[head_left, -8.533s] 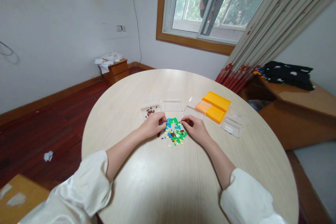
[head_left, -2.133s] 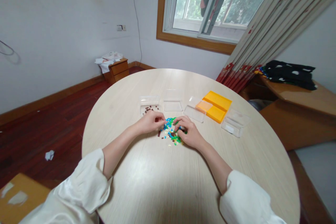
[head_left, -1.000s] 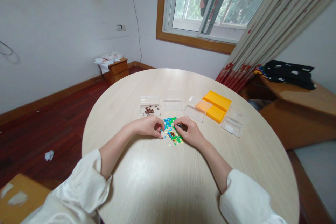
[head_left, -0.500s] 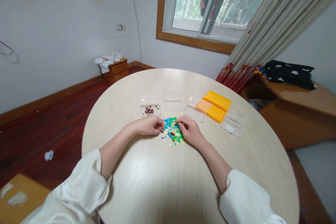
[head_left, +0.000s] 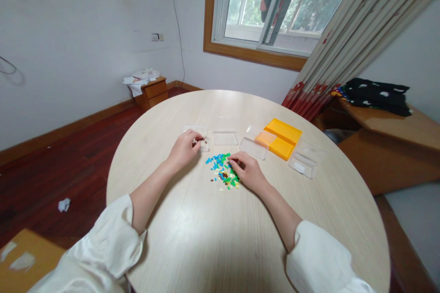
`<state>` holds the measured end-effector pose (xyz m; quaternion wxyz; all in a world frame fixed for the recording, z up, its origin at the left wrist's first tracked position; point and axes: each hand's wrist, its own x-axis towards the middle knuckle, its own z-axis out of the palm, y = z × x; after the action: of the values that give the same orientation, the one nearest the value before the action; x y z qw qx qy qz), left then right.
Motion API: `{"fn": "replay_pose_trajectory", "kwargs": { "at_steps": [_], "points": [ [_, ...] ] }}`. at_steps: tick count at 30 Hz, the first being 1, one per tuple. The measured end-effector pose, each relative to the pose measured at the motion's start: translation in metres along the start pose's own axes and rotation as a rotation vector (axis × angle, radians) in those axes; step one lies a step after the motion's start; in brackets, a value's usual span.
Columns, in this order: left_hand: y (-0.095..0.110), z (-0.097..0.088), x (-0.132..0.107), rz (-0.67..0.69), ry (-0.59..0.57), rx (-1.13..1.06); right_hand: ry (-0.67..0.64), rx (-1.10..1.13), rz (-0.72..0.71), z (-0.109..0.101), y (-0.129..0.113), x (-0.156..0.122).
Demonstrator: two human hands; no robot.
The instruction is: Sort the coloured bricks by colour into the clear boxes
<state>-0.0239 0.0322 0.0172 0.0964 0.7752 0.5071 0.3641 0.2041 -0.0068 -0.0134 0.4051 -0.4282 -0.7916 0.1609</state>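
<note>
My left hand (head_left: 184,150) is over a clear plastic box (head_left: 206,149) that holds small brown bricks. Thumb and forefinger are closed on a brown brick (head_left: 198,139), and the hand hides much of the box. At the right edge of a pile of small loose bricks (head_left: 219,163), blue, green, pale yellow and brown, rests my right hand (head_left: 250,170). Its thumb and fingers are pinched together by the green pieces; whatever is between them is too small to make out.
Beyond the pile stand more open clear boxes: one in the middle (head_left: 225,138), another to its right (head_left: 253,149) and a third (head_left: 301,167) farther right. An open yellow case (head_left: 283,137) lies behind. All rest on a round wooden table (head_left: 206,238).
My left hand has moved from the pile's left side, up and left to the box of brown bricks, carrying a brown brick. My right hand stays nearly still at the pile.
</note>
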Motion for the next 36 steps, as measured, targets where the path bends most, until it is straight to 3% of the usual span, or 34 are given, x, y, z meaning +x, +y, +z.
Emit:
{"fn": "replay_pose_trajectory", "kwargs": {
  "at_steps": [5,8,13,18,26,29,33,36],
  "points": [
    [-0.003,0.001,-0.002,-0.067,0.05,0.108,0.008,0.043,0.052,0.002,0.004,-0.001],
    [-0.001,0.003,-0.002,-0.033,0.036,0.062,0.019,0.074,0.086,0.003,0.005,-0.001],
    [0.01,0.009,-0.007,0.151,-0.104,-0.09,0.034,0.117,0.124,0.002,-0.002,-0.001],
    [0.025,0.021,-0.017,0.284,-0.272,-0.169,0.008,0.121,0.069,0.004,-0.011,-0.002],
    [0.028,0.027,-0.02,0.289,-0.283,-0.203,-0.032,0.1,0.015,0.007,-0.013,-0.004],
    [0.029,0.022,-0.019,0.231,-0.249,-0.128,-0.059,0.086,0.024,0.003,-0.013,-0.003],
    [0.027,0.011,-0.013,-0.007,-0.071,0.094,-0.129,0.052,0.0,-0.005,-0.008,-0.001],
    [0.023,0.003,-0.008,-0.163,-0.009,0.24,-0.175,0.073,-0.047,-0.007,-0.004,0.0]
  ]
}}
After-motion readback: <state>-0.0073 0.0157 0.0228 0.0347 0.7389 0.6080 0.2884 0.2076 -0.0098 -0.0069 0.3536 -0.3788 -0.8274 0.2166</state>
